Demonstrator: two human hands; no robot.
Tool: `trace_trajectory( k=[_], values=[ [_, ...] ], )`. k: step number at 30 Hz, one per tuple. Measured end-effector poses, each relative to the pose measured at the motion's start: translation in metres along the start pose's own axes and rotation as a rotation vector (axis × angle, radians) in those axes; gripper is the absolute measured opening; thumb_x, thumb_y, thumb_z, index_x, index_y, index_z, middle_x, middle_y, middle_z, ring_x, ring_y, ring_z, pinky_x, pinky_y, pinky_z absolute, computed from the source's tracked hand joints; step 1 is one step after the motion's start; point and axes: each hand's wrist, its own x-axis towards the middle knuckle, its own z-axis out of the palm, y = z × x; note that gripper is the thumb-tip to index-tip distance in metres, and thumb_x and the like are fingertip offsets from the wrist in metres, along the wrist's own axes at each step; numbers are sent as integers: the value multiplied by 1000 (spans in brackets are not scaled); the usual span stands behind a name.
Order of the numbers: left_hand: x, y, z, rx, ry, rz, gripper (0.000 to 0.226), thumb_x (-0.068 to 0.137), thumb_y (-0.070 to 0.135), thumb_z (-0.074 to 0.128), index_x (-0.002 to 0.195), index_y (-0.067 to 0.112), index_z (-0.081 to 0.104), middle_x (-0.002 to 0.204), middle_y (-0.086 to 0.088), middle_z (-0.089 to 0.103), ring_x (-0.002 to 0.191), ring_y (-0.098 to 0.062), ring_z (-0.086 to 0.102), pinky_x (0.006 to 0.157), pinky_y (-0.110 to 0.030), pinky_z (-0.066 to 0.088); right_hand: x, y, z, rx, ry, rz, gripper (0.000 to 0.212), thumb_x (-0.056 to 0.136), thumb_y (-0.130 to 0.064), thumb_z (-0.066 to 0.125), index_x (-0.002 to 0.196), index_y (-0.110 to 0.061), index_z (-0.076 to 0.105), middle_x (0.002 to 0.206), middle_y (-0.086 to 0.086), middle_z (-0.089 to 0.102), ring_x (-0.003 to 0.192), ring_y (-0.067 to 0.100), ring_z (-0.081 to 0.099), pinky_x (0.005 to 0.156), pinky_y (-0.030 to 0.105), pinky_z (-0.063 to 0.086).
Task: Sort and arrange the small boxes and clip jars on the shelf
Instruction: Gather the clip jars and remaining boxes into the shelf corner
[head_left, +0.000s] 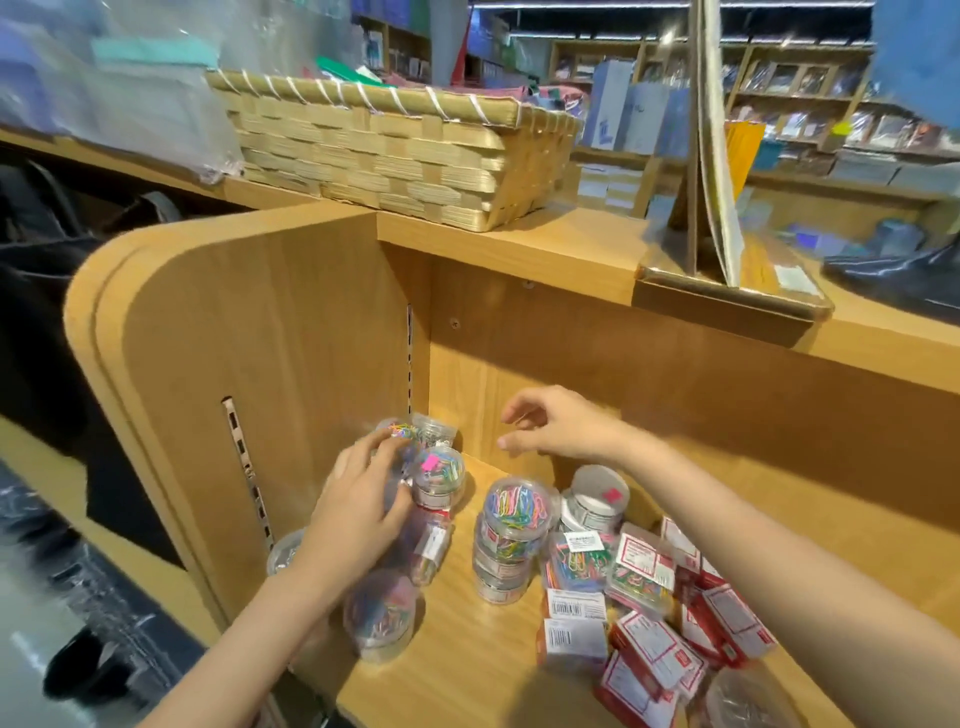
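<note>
1. While my left hand (358, 499) rests its curled fingers against the clear round clip jars (439, 475) stacked at the back-left of the wooden shelf (462, 654), my right hand (561, 423) hangs above the shelf, fingers loosely bent, holding nothing.
2. Whether the left fingers truly grip a jar or only touch it, I cannot tell; motion blur smears that spot.
3. Jars: transparent plastic cylinders with flat lids, filled with multicoloured paper clips; one carries a pink sticker on its lid.
4. Middle stack of jars (511, 535) stands upright, three high, just right of my left hand.
5. Blurred jar (382, 616) sits near the shelf's front, below my left wrist.
6. Small boxes (649, 644) lie jumbled at the right: red-and-white card, rectangular, white labels with barcodes; some tilted, overlapping.
7. Clear flat packs of coloured clips (576, 564) sit among them.
8. Shelf is smooth light wood-grain laminate, with a rounded side panel (218, 364).
9. Woven basket (395, 150) sits on top, coarse flat strips.
10. Bottom-right jar (743, 701) is cut off by the frame; label text unreadable.
</note>
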Motion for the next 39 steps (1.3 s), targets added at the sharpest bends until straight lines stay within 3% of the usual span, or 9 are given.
trace_trajectory(
  k=[2, 4, 7, 9, 12, 16, 21, 29, 39],
  values=[
    [6, -8, 2, 21, -19, 0, 70, 75, 44, 26, 132, 8, 47, 137, -7, 44, 125, -21, 37, 104, -21, 21, 28, -6, 10, -63, -82, -23, 46, 79, -22, 72, 118, -7, 52, 99, -5, 59, 83, 10, 57, 66, 11, 48],
    [11, -16, 4, 54, -47, 12, 69, 76, 42, 26, 134, 9, 45, 140, -6, 42, 125, -19, 34, 105, -20, 21, 56, -6, 23, -160, -157, -53, 58, 81, -25, 69, 131, -9, 43, 128, 5, 52, 106, 18, 54, 92, 26, 46],
    [19, -21, 4, 165, -105, 69, 61, 76, 33, 31, 130, 12, 52, 134, -4, 51, 106, -18, 38, 90, -36, 50, 84, -1, 43, -253, -252, -55, 60, 92, -23, 55, 144, -15, 26, 148, 10, 29, 134, 24, 33, 111, 34, 28],
    [21, -21, 5, 193, -123, 68, 59, 75, 30, 34, 127, 13, 54, 130, -3, 56, 95, -18, 39, 78, -34, 55, 97, 5, 53, -282, -281, -70, 54, 96, -17, 45, 145, -22, 23, 155, 6, 14, 142, 22, 14, 116, 38, 15],
    [19, -20, 7, 201, -98, 103, 54, 76, 26, 39, 127, 15, 54, 130, 1, 55, 96, -19, 41, 84, -32, 52, 110, 14, 58, -268, -308, -92, 58, 92, 0, 40, 141, -30, 31, 155, 1, 10, 142, 18, 9, 117, 35, 12],
    [13, -20, 9, 181, -99, 154, 58, 68, 12, 71, 124, 16, 57, 129, -1, 56, 106, -30, 54, 91, -40, 49, 112, 20, 61, -197, -246, -164, 42, 86, 1, 53, 119, -25, 53, 131, 6, 40, 126, 22, 35, 111, 42, 26],
    [11, -29, 9, -16, -107, 128, 49, 82, 25, 35, 128, 21, 49, 133, -1, 47, 114, -18, 47, 99, -20, 32, 88, 18, 56, -240, -66, -290, 43, 85, 5, 49, 114, -24, 60, 128, 0, 38, 123, 18, 39, 106, 24, 26],
    [8, -39, 16, -8, -115, 72, 53, 79, 27, 33, 126, 15, 54, 132, -4, 49, 109, -23, 54, 90, -37, 50, 55, 23, 47, -474, -219, -127, 71, 83, 9, 34, 135, -39, 40, 141, 0, 22, 132, 30, 31, 111, 46, 28],
    [6, -39, 17, -13, -156, 45, 53, 83, 24, 39, 135, 21, 46, 140, -1, 42, 119, -22, 48, 96, -36, 43, 38, 29, 34, -408, -260, -22, 73, 82, 11, 34, 138, -36, 37, 133, 0, 35, 126, 19, 36, 104, 34, 38]
  ],
)
